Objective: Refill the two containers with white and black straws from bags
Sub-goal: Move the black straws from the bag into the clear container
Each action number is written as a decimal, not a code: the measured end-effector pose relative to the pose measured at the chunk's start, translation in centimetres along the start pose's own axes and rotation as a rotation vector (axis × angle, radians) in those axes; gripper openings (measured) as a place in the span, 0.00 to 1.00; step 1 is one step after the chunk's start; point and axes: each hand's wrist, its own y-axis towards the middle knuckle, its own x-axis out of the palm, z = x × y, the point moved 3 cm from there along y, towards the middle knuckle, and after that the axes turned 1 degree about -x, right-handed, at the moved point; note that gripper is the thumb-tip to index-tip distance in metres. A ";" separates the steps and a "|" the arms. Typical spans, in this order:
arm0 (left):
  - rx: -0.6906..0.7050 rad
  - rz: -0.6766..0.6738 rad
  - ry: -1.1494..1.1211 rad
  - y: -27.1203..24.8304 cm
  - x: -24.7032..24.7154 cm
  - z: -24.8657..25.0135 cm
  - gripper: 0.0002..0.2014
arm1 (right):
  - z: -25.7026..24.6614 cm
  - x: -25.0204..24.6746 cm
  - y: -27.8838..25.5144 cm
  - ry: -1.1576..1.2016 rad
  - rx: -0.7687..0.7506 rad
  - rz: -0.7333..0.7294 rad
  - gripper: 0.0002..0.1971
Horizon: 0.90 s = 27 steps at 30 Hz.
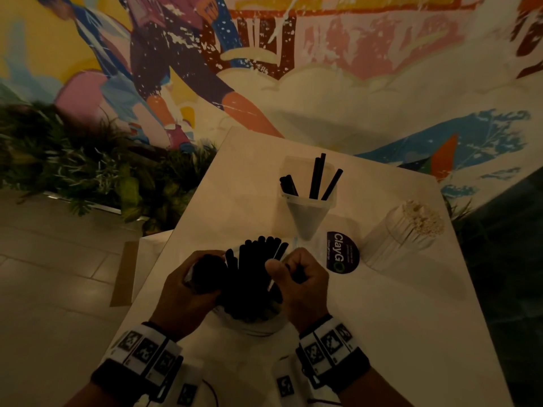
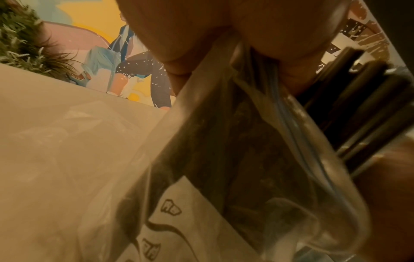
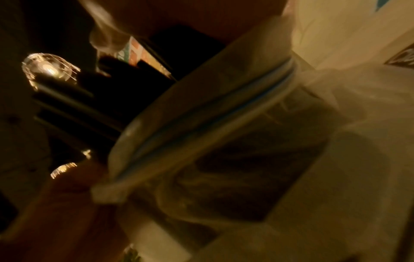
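A clear zip bag (image 1: 252,315) full of black straws (image 1: 258,259) stands on the white table (image 1: 396,333) between my hands. My left hand (image 1: 205,268) grips the bag's left mouth edge, and my right hand (image 1: 282,268) pinches the right edge. In the left wrist view my fingers (image 2: 201,44) pinch the bag (image 2: 224,159) at its blue zip line, with black straws (image 2: 369,106) beyond. The right wrist view is blurred, with the zip strip (image 3: 212,124) running across. Farther back stands a clear container (image 1: 307,207) with a few black straws. A container of white straws (image 1: 411,230) is at the right.
A round purple sticker (image 1: 342,252) lies on the table between the bag and the white straws. Green plants (image 1: 73,165) line the floor at the left, below a painted wall. A brown flat piece (image 1: 123,274) lies beside the table's left edge.
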 end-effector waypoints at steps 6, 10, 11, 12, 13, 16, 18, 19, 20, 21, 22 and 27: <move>-0.009 0.002 0.017 -0.1 0.0 -0.1 0.23 | 0.2 -0.3 1.4 0.009 0.040 0.055 0.33; -0.031 -0.003 0.007 0.0 -0.1 -0.3 0.23 | 0.7 -0.6 2.0 -0.014 0.064 0.044 0.33; -0.031 -0.005 0.008 0.0 -0.1 -0.4 0.23 | 0.7 -0.7 2.0 -0.010 0.062 0.045 0.34; -0.029 -0.006 0.011 0.0 -0.1 -0.5 0.23 | 0.6 -0.7 2.1 -0.006 0.054 0.044 0.35; -0.031 -0.006 0.016 0.0 -0.2 -0.5 0.23 | 0.5 -0.8 2.0 -0.002 0.044 0.039 0.34; -0.032 -0.007 0.007 0.0 -0.1 -0.6 0.23 | 0.0 -1.0 1.7 0.027 0.027 0.032 0.33; -0.029 -0.007 0.014 0.0 -0.2 -0.7 0.23 | -0.1 -1.0 1.6 0.048 0.045 0.032 0.33; -0.028 -0.005 0.024 0.1 -0.2 -0.8 0.23 | 0.0 -1.1 1.6 0.053 0.054 0.034 0.34; -0.024 -0.004 0.039 0.1 -0.2 -0.8 0.23 | 0.0 -1.1 1.7 0.059 0.063 0.041 0.36; -0.019 -0.006 0.047 0.1 -0.2 -0.9 0.24 | -0.1 -1.3 1.9 0.063 0.078 0.053 0.38; -0.021 -0.008 0.046 0.2 -0.3 -1.0 0.24 | -0.3 -1.5 2.1 0.063 0.095 0.074 0.38; -0.026 0.011 0.018 0.1 -0.5 -1.2 0.24 | -6.1 -2.9 3.9 0.182 0.027 0.092 0.32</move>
